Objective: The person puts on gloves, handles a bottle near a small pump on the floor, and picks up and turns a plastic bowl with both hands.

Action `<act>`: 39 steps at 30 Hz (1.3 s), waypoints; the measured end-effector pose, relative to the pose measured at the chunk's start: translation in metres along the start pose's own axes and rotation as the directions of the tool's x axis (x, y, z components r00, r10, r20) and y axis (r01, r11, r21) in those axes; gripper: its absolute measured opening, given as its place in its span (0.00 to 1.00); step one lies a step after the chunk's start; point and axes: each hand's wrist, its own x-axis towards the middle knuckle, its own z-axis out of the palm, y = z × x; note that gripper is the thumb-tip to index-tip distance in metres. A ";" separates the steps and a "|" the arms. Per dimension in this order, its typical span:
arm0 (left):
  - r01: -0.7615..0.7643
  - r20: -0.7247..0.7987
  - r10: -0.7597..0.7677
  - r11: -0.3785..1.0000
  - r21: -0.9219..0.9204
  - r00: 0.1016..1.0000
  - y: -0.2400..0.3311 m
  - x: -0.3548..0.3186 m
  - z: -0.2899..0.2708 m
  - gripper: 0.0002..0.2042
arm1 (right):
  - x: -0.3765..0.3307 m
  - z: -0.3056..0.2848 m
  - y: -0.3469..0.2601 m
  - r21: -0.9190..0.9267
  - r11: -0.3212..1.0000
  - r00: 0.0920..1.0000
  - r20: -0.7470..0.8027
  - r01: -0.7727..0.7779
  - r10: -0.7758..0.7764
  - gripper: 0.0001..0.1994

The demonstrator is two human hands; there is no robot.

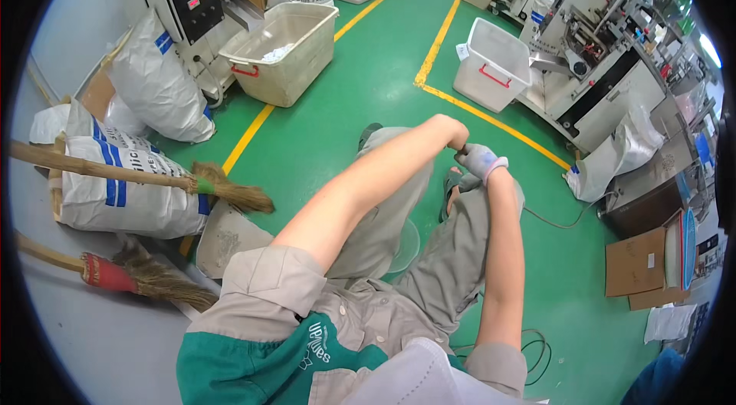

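Observation:
My bare left hand [449, 131] is closed, its fingers curled down and mostly hidden behind its back. Right against it is my right hand [481, 162], in a pale grey-white work glove [477, 159] with bluish stains and a pinkish cuff. The gloved fingers are bent in toward the left hand. A small dark spot shows where the two hands meet; what lies between them, if anything, I cannot make out. Both hands are held out over my knees, above the green floor [368, 102].
On the left stand white sacks [157, 83], brooms [222, 186], a dustpan [230, 236] and a tub [287, 52] beside a machine. Another tub [491, 60] stands ahead right near machinery [606, 60]. Cardboard boxes [636, 263] lie right; a cable [540, 351] crosses the floor behind my right arm.

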 end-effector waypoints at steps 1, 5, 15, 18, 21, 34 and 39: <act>-0.013 -0.003 0.013 0.999 0.033 1.000 0.006 -0.001 -0.001 0.13 | 0.000 0.000 -0.001 -0.105 0.994 0.999 0.015 -0.035 0.037 0.20; -0.006 0.015 0.004 0.995 0.097 1.000 0.003 -0.005 0.000 0.13 | -0.001 -0.003 -0.023 -0.228 0.973 0.999 0.010 -0.048 0.052 0.19; 0.006 0.007 -0.007 0.999 0.048 1.000 0.004 -0.007 -0.001 0.16 | 0.000 0.003 0.001 -0.118 0.993 0.997 -0.077 0.016 -0.026 0.20; 0.014 -0.002 -0.014 0.998 0.059 1.000 0.005 -0.010 0.001 0.15 | -0.001 0.003 -0.004 -0.115 0.993 0.999 -0.037 0.008 -0.013 0.20; 0.002 -0.010 -0.001 0.998 0.066 1.000 0.006 -0.013 -0.001 0.14 | -0.002 -0.001 -0.008 -0.119 0.993 1.000 -0.004 0.005 -0.005 0.20; -0.003 0.003 0.003 0.996 0.089 1.000 0.006 -0.008 0.002 0.13 | -0.003 -0.002 -0.007 -0.136 0.991 1.000 0.012 -0.018 0.019 0.18; -0.007 0.001 0.007 0.996 0.093 1.000 0.009 -0.006 0.001 0.14 | -0.002 -0.001 -0.003 -0.153 0.988 0.999 0.027 -0.024 0.028 0.18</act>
